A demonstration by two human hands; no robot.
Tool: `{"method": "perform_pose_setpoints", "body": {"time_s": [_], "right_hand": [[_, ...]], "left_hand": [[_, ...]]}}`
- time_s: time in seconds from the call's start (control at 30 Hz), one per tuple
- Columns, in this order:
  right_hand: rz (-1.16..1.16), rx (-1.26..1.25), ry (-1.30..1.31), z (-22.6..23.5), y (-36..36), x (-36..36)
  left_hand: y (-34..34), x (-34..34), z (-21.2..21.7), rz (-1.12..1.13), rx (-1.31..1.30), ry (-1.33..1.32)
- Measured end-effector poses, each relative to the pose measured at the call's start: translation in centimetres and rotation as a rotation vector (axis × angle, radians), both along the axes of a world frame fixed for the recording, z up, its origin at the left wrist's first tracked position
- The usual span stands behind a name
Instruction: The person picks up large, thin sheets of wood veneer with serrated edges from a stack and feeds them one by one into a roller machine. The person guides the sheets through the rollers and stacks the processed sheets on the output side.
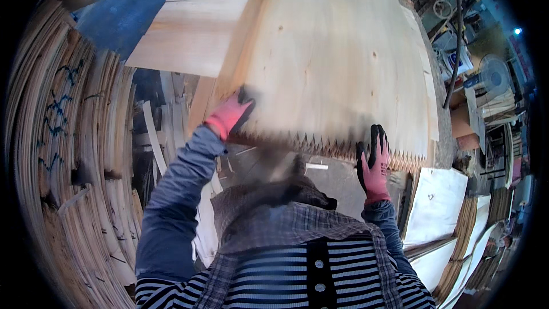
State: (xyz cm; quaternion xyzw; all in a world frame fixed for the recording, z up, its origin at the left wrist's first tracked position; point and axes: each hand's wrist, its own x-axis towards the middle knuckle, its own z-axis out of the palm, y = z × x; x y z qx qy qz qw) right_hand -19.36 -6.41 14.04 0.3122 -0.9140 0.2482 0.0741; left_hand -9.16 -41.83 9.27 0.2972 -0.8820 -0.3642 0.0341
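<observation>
"Stacks of thin wood (60, 120) crowd the left side, and centre stage, straight ahead of the person, lies a broad veneer sheet (331, 63)!"

"What a face on it: pale cream, warm tan streaking, a few small brown knots, and a near edge that runs in sharp, darkened zigzag teeth!"

"Right hand (375, 170) at those teeth, pink-gloved, dark fingers stretched out straight, thumb held apart."

"And the left hand (230, 114), up at the sheet's near left corner, is a blur; pinching or just resting, I can't tell."

"Beyond it, another pale sheet (186, 28) juts out to the left, and well off to the right, a round fan (495, 74)!"
</observation>
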Motion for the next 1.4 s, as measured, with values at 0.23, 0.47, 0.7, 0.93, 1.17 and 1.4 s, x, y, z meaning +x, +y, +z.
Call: {"method": "perform_pose_setpoints", "body": {"time_s": [0.23,0.47,0.7,0.93,1.17,1.4], "right_hand": [[-0.015,-0.009,-0.091,-0.2,0.7,1.9],[0.041,0.06,0.183,1.5,1.1,-1.6],[0.0,-0.015,0.366,8.5,0.7,-5.4],[0.076,0.257,0.296,12.2,-6.1,-16.0],[0.104,0.366,0.226,5.7,-11.8,-22.4],[0.083,0.316,0.165,5.6,-12.1,-22.2]], "left_hand": [[-0.6,-1.3,6.2,0.055,1.089,0.186],[0.3,-3.8,18.8,-0.552,0.298,0.406],[-3.2,-0.5,5.5,-0.079,0.69,0.551],[-2.2,-1.7,-0.6,0.249,0.626,0.222],[-1.5,-1.4,7.5,0.323,0.73,0.29],[-2.3,-1.0,6.0,0.373,0.693,0.343]]}}
